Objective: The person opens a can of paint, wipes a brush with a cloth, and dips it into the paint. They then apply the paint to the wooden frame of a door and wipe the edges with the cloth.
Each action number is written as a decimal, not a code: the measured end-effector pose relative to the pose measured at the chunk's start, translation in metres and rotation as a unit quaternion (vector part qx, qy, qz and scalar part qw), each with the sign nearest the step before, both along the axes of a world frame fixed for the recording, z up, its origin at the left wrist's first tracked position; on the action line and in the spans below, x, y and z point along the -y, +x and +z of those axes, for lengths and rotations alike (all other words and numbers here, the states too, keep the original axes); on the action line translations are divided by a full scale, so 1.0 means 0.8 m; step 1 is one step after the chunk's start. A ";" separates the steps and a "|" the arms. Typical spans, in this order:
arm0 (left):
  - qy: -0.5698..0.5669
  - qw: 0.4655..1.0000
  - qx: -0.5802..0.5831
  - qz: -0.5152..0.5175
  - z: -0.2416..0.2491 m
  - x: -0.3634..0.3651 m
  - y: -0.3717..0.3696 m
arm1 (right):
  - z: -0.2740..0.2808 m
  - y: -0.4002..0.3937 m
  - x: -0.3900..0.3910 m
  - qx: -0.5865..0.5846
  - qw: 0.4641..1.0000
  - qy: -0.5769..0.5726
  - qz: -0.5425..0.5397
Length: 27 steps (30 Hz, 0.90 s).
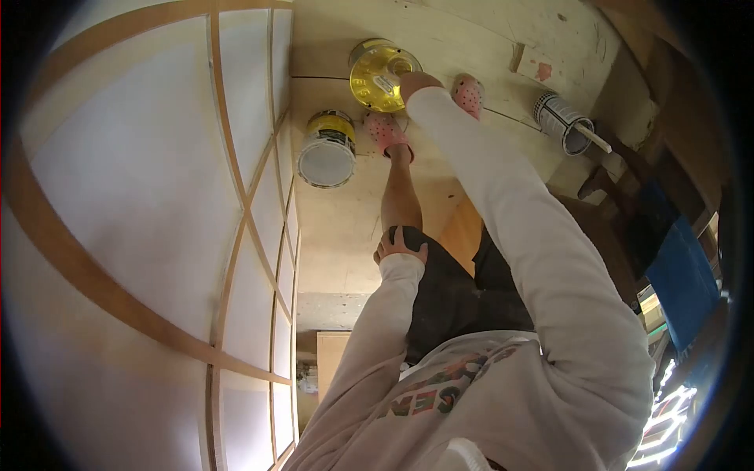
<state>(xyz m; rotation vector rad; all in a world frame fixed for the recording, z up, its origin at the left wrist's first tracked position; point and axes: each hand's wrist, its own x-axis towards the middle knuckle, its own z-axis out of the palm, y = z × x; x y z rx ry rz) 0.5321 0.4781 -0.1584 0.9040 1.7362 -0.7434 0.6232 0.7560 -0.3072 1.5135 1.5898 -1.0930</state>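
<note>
The right hand (419, 83) grips the open yellow tin's (377, 74) rim (left hand (400, 245) lies flat on the knee), so a tilted lift could slop it onto the plywood floor (345, 212).

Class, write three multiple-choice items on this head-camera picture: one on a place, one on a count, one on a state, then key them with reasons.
1. Where does the left hand rest?
A. on the knee
B. on the wall panel
C. on a can

2. How many cans stand on the floor?
A. one
B. three
C. five

3. How is the white-lidded can?
A. tipped over
B. lidless
C. closed

Key: 1 A, fingers lie on the dark shorts at the knee. 2 B, the yellow-topped can under the right hand, the white-lidded one, and the striped can with a stick. 3 C, its lid sits on.
</note>
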 end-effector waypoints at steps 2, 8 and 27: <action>0.011 1.000 0.000 0.005 0.000 -0.002 0.000 | -0.111 0.029 0.033 0.017 1.000 0.002 -0.002; 0.003 1.000 -0.010 0.002 -0.001 -0.004 0.008 | -0.111 0.115 0.059 -0.230 0.705 -0.285 -0.608; -0.011 1.000 0.003 0.012 -0.012 0.010 0.025 | -0.031 0.000 0.065 0.096 0.985 0.032 -0.136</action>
